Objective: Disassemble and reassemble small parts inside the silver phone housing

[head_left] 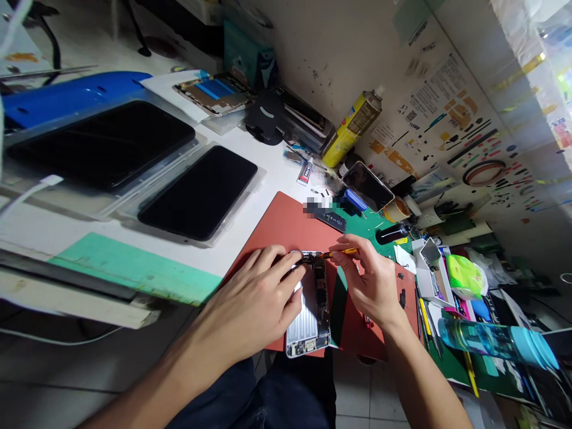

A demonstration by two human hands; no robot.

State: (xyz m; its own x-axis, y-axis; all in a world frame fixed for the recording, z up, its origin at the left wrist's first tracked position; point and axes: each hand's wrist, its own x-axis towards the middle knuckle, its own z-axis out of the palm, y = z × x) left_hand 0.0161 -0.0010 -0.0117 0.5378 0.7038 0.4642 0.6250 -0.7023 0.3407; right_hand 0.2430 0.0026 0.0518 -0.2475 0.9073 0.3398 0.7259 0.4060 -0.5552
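Observation:
An opened phone body, its metal shell and inner parts bare, lies over a reddish-brown mat near the table's front edge. My left hand is at the phone's left side, fingers bent over the upper end and the thumb against its edge. Part of that grip is hidden beneath the fingers. In my right hand, thumb and fingers pinch a slim orange-yellow screwdriver. Its dark end points left and meets the top right corner of the phone body. Just beyond lies a black phone battery.
Left, two dark-screened devices rest on clear cases. Behind the mat stand a yellow spray can and a leaning phone. A blue water bottle, tweezers and a white box crowd the right side.

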